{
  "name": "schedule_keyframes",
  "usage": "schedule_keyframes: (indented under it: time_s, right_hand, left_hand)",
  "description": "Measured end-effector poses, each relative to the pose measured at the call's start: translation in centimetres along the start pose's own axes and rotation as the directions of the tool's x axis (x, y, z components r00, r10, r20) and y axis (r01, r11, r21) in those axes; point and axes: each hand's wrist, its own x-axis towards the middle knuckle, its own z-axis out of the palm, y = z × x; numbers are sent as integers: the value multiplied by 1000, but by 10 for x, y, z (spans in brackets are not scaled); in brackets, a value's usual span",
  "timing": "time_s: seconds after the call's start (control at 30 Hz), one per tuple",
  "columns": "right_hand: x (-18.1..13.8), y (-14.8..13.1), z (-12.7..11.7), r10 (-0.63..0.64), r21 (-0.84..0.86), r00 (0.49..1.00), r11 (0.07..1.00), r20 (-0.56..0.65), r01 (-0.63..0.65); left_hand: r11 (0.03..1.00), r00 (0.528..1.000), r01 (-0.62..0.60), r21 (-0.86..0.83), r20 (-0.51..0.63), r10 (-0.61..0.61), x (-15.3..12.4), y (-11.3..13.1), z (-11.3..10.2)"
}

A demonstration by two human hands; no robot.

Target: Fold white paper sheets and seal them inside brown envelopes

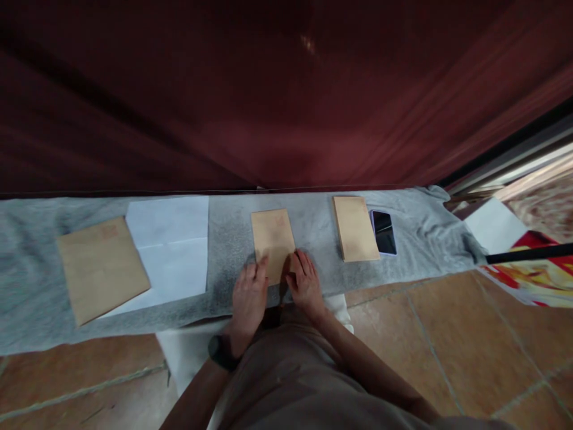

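— Both hands are resting on the near end of the small tan paper envelope (273, 243), which is lying flat on the grey felt cloth (233, 239) spread over the tiled floor (447, 334).

— Which way is it lying from the fingers?

— It is stretching straight away from them, its long axis running from the person toward the dark red curtain (268, 107). The left hand (249, 298) is pressing on the near left corner, the right hand (305, 282) on the near right corner; both are equally close.

— Are the fingers gripping it?

— No, they are lying spread and flat on top, holding nothing. The envelope is looking plain and uncreased, with a faint reddish mark near its far end.

— What is lying beside it?

— A tan booklet (355, 228) touching a black phone (384, 232) on the right; a large brown envelope (102, 269) overlapping a white sheet (172, 245) on the left.
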Motion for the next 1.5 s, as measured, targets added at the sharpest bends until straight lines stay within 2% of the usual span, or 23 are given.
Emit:
schedule_keyframes:
  time_s: [0.03,0.1,0.2,0.37,0.47,0.53,0.67,0.83,1.13,1.37,1.43,1.5]
  right_hand:
    - [0,1,0,9,1,1000,1000,2,-9]
    - [-1,5,-1,34,6,999,999,-1,-34]
    - [-1,14,-2,65,24,998,998,-20,-65]
    - [-2,13,-13,69,-8,997,998,-21,-70]
    - [-7,-1,-20,-78,-12,995,997,59,79]
    - [-12,-10,-23,-184,1,974,983,131,185]
    - [-21,-16,-23,-220,-20,955,973,199,228]
    - [-25,-13,-17,-238,-54,958,967,162,249]
    - [-24,-18,-21,-237,-68,958,966,164,251]
    - [-22,-18,-22,-227,-71,958,968,175,242]
    - [-22,-18,-22,-228,-70,959,968,170,242]
    - [-22,-18,-21,-228,-72,959,967,166,243]
  left_hand:
    - [993,993,-116,-16,-18,116,-2,-1,6]
    - [948,950,-312,-53,-21,312,-7,-4,19]
    - [902,905,-425,-70,-48,423,-19,-9,36]
    - [902,898,-431,-25,-115,425,-32,-14,42]
    - [910,904,-415,-19,-118,410,-30,-11,36]
    - [921,918,-388,-33,-106,383,-24,-7,31]
    - [939,940,-334,-81,-93,327,0,-3,23]
    - [923,928,-372,-103,-63,367,45,-3,29]
    - [951,950,-308,-16,-67,306,106,-16,34]
    - [980,978,-199,10,-69,199,126,-23,38]
    - [970,968,-244,-9,-64,243,127,-17,38]
    - [940,940,-340,-34,-43,339,126,-9,39]
